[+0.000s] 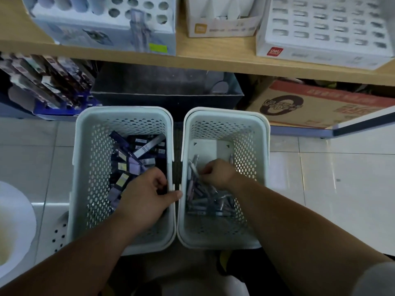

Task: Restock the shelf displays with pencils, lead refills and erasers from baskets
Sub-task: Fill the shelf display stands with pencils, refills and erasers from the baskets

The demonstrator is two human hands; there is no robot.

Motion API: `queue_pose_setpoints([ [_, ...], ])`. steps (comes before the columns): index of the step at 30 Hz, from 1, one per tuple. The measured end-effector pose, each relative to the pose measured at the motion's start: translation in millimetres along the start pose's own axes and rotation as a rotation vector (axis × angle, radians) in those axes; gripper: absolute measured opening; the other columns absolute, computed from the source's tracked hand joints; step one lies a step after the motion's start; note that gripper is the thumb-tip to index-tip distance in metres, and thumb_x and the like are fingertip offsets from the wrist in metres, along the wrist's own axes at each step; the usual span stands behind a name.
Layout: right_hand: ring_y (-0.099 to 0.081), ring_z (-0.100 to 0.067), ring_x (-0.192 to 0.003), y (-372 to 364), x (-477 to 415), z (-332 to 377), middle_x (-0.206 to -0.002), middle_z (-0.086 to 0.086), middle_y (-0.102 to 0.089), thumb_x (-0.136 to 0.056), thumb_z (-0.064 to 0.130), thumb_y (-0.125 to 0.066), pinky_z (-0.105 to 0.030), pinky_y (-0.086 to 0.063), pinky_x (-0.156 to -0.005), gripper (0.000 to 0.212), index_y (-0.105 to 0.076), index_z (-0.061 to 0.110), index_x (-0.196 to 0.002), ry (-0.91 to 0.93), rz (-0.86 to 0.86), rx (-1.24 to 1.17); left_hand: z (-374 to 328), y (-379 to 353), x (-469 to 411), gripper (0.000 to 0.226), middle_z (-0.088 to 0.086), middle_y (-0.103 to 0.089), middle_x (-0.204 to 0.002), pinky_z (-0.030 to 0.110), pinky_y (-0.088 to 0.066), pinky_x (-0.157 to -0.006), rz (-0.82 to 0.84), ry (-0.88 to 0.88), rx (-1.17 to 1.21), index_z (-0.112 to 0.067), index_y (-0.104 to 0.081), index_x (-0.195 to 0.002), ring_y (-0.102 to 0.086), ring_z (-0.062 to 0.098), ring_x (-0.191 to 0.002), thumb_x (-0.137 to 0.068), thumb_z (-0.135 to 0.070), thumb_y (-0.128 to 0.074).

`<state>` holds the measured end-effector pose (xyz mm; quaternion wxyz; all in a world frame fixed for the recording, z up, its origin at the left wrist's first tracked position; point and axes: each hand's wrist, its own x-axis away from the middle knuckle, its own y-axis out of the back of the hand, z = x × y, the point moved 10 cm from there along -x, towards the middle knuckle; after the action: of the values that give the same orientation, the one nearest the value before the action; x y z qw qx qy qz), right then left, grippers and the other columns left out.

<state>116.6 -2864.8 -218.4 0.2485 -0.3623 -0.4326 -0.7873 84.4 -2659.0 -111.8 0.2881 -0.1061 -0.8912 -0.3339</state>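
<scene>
Two pale perforated baskets stand side by side on the floor. The left basket (85, 167) holds several dark purple lead refill cases (136, 150). My left hand (147, 197) reaches into it, fingers curled over its right wall and thumb across the rim. The right basket (256, 146) holds a heap of grey mechanical pencils (205, 199). My right hand (218, 173) is down among them, fingers curled and pinching pencils at the left side of the pile; what sits under the palm is hidden.
A wooden shelf (213, 58) runs across the top with a display box with round holes (106, 22), a white carton (222, 20) and a slotted white display (324, 28). Below are a purple card rack (47, 84), a dark bin (166, 90) and a cardboard box (316, 103).
</scene>
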Motion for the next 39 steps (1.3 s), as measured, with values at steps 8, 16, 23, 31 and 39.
queue_pose_setpoints([
  [8,-0.056,-0.03,-0.121,-5.7,49.7,-49.0,-0.138,-0.011,-0.049,-0.091,0.006,-0.066,-0.032,-0.047,-0.104,0.059,-0.046,0.012,-0.146,-0.228,-0.404,-0.342,8.9,-2.0,0.2,0.033,-0.01,-0.065,-0.085,0.024,-0.041,-0.059,0.012,0.035,0.002,-0.025,-0.06,-0.088,-0.059,0.004,-0.079,-0.075,-0.043,-0.084],
  [16,-0.064,-0.014,-0.082,-37.1,47.6,-69.9,-0.105,-0.002,-0.061,-0.09,0.004,-0.068,-0.013,-0.047,-0.054,0.056,-0.046,0.015,-0.141,-0.392,-0.395,-0.575,17.5,-4.0,0.8,0.035,-0.012,-0.064,-0.092,0.024,-0.043,-0.065,-0.006,0.037,-0.003,-0.028,-0.061,-0.093,-0.059,0.002,-0.085,-0.074,-0.05,-0.082],
  [23,-0.065,-0.023,-0.083,-45.6,32.2,-66.8,-0.094,-0.005,-0.064,-0.081,0.016,-0.083,-0.029,-0.057,-0.072,0.036,-0.058,0.011,-0.107,-0.393,-0.286,-0.587,17.6,-5.7,-0.3,0.036,-0.011,-0.065,-0.092,0.02,-0.041,-0.063,0.014,0.043,0.002,-0.028,-0.061,-0.094,-0.06,0.002,-0.084,-0.075,-0.05,-0.082],
  [31,-0.068,-0.019,-0.083,-42.6,13.2,-54.2,-0.092,-0.002,-0.071,-0.082,0.039,-0.081,-0.033,-0.059,-0.077,0.041,-0.068,0.011,-0.111,-0.274,-0.204,-0.595,15.1,-5.5,0.0,0.034,-0.009,-0.067,-0.09,0.02,-0.041,-0.063,0.029,0.047,0.029,-0.026,-0.062,-0.092,-0.061,0.002,-0.082,-0.074,-0.045,-0.084],
  [39,-0.052,-0.005,-0.059,-41.4,-7.0,-28.8,-0.082,0.0,-0.06,-0.089,0.046,-0.073,-0.017,-0.036,-0.039,0.037,-0.055,0.014,-0.089,-0.232,-0.073,-0.398,15.8,-11.0,-2.2,0.031,-0.01,-0.067,-0.088,0.024,-0.046,-0.066,0.072,0.058,0.025,-0.026,-0.061,-0.092,-0.063,0.002,-0.079,-0.078,-0.044,-0.081],
])
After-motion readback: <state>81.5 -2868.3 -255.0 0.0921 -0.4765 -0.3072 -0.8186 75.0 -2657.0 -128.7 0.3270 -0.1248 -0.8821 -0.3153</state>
